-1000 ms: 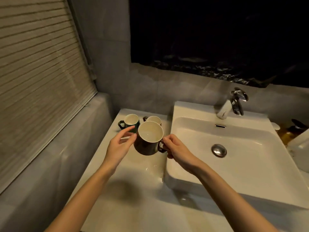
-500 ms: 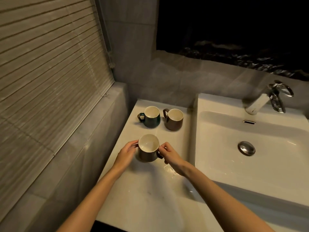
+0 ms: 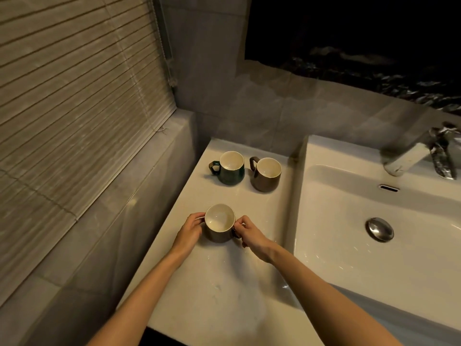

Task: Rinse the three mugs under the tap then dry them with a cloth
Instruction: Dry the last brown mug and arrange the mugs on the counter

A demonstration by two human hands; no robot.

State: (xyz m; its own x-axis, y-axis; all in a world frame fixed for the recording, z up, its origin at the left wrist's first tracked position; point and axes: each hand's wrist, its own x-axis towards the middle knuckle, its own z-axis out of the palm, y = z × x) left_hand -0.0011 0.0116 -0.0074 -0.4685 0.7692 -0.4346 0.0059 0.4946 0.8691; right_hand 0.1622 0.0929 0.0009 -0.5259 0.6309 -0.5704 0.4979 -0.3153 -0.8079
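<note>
Three mugs stand upright on the white counter (image 3: 224, 290) left of the basin. A dark mug with a cream inside (image 3: 220, 221) sits nearest me. My left hand (image 3: 188, 233) curls round its left side, and my right hand (image 3: 249, 232) pinches its handle on the right. Further back are a dark green mug (image 3: 230, 168) and a brown mug (image 3: 267, 174), both with handles pointing left. The chrome tap (image 3: 421, 153) is at the far right behind the basin; no water runs from it. No cloth is in view.
The white basin (image 3: 349, 245) with a metal drain plug (image 3: 379, 229) fills the right side. A slatted blind (image 3: 74, 96) and a tiled ledge (image 3: 104, 233) run along the left. A tiled wall stands behind the counter.
The dark mug came down from in front of me, near the basin's left edge, onto the counter in front of the other two mugs. Both hands stayed on it.
</note>
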